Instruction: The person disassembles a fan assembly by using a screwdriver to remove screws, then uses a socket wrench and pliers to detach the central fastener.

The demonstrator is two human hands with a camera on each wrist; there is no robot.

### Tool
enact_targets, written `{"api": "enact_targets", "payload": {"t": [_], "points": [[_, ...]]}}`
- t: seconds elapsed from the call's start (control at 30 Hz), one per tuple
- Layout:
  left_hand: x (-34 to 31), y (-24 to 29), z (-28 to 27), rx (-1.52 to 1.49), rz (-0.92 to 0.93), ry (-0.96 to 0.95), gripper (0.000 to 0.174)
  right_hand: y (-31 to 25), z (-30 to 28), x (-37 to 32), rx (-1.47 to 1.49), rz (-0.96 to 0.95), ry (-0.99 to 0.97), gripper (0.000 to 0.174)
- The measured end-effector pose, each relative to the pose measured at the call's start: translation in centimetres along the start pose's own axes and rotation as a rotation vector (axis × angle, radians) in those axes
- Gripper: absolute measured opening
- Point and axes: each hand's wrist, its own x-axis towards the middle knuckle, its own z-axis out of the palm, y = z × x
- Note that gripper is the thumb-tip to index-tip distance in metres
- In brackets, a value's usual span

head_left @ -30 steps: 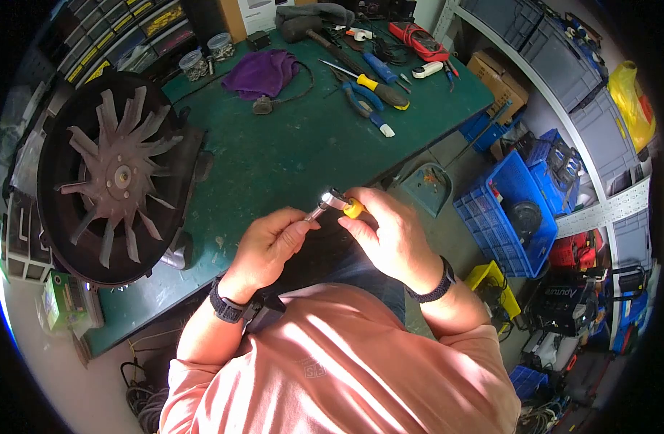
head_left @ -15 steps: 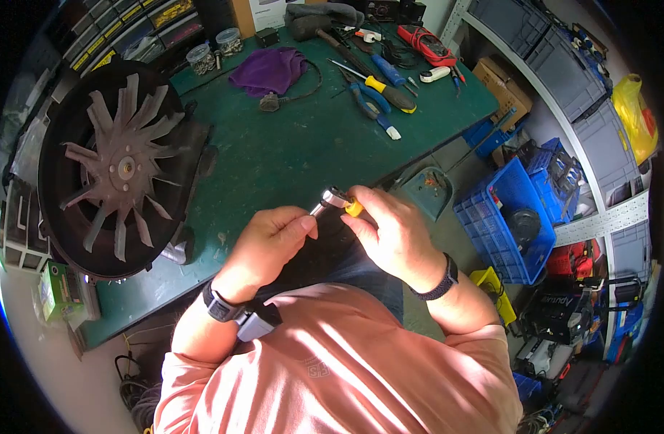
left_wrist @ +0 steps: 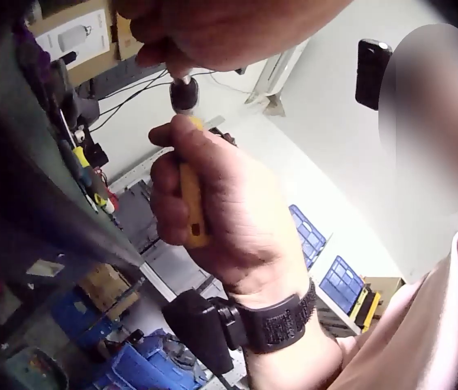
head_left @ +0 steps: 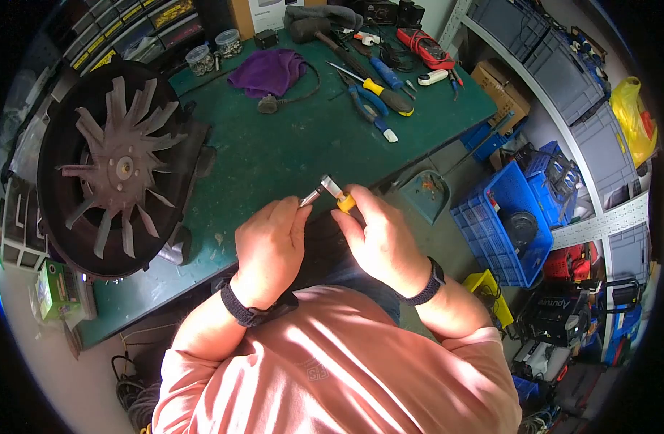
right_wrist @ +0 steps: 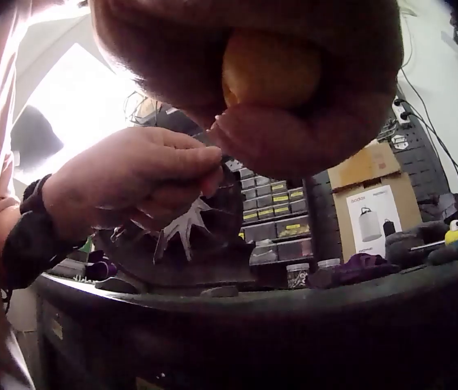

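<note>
My right hand (head_left: 384, 235) grips the yellow handle (left_wrist: 193, 203) of a ratchet wrench; the handle's end shows in the right wrist view between the curled fingers. The bright metal ratchet head (head_left: 332, 187) sticks out beyond that hand, over the near edge of the bench. From the head a short metal socket piece (head_left: 311, 197) points toward my left hand (head_left: 269, 235), whose thumb and fingers pinch its far end. That end is hidden in the fingertips. Both hands are in front of the body, close together.
A black fan housing (head_left: 53, 202) with a bladed metal fan (head_left: 124, 170) stands on the green bench (head_left: 267, 155) at left. Farther back lie a purple cloth (head_left: 268, 71), pliers (head_left: 371, 112), a screwdriver (head_left: 390, 98) and a hammer (head_left: 310, 29). Blue crates (head_left: 502, 224) stand on the floor at right.
My left hand has turned over, its back now more upward, and shifted slightly left while pinching the socket piece. The ratchet head has tipped up and away from the body. The right hand keeps its grip.
</note>
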Motion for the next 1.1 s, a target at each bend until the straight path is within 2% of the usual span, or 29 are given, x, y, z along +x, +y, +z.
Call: {"api": "enact_targets", "payload": {"t": [0.13,0.2,0.23,0.3,0.33,0.43,0.5,0.67,0.73,0.83,0.9,1.0,1.07,1.1], "points": [[0.1,-0.2,0.3,0.006,0.024,0.060,0.014,0.2,0.4,-0.2,-0.021,0.007,0.042,0.027],[0.5,-0.7,-0.1,-0.338,-0.205,-0.215,0.018,0.4,0.7,-0.5,-0.057,-0.018,0.053,0.027],[0.7,-0.8,-0.2,-0.338,-0.204,-0.215,0.018,0.5,0.7,-0.5,-0.095,-0.041,0.065,0.026],[1.0,-0.9,-0.7,-0.709,-0.594,-0.457,0.020,0.5,0.6,-0.4,-0.094,-0.049,0.053,0.026],[1.0,-1.0,-1.0,-0.708,-0.598,-0.456,0.020,0.4,0.6,-0.4,-0.093,-0.057,0.040,0.026],[1.0,-0.8,-1.5,-0.748,-0.590,-0.472,0.019,-0.1,0.0,0.0,-0.126,-0.074,-0.006,0.026],[0.6,-0.4,-1.2,-0.441,-0.247,-0.235,0.019,0.0,-0.5,0.0,-0.160,-0.079,-0.048,0.026],[0.2,-0.4,-0.4,-0.322,-0.173,-0.190,0.020,0.1,-0.6,-0.3,-0.204,-0.095,-0.081,0.026],[0.4,-0.2,-0.4,-0.305,-0.154,-0.169,0.021,-0.6,-1.1,-0.1,-0.166,-0.098,-0.100,0.019],[0.3,0.0,-0.1,-0.270,-0.098,-0.101,0.019,-0.7,-0.7,-0.1,-0.142,-0.057,-0.083,0.024],[-0.3,-0.2,0.7,-0.058,0.002,0.023,0.016,-0.8,-0.5,-0.2,-0.147,-0.030,-0.114,0.024],[0.0,0.1,0.2,0.012,-0.008,-0.009,0.014,-0.6,-0.1,-0.1,-0.154,0.002,-0.118,0.025],[0.1,-0.2,0.5,-0.052,0.021,0.071,0.014,-0.4,0.5,0.0,-0.157,0.005,-0.082,0.026],[0.2,-0.3,0.2,-0.038,-0.006,0.008,0.014,-0.1,0.8,-0.2,-0.133,0.008,-0.080,0.028]]}}
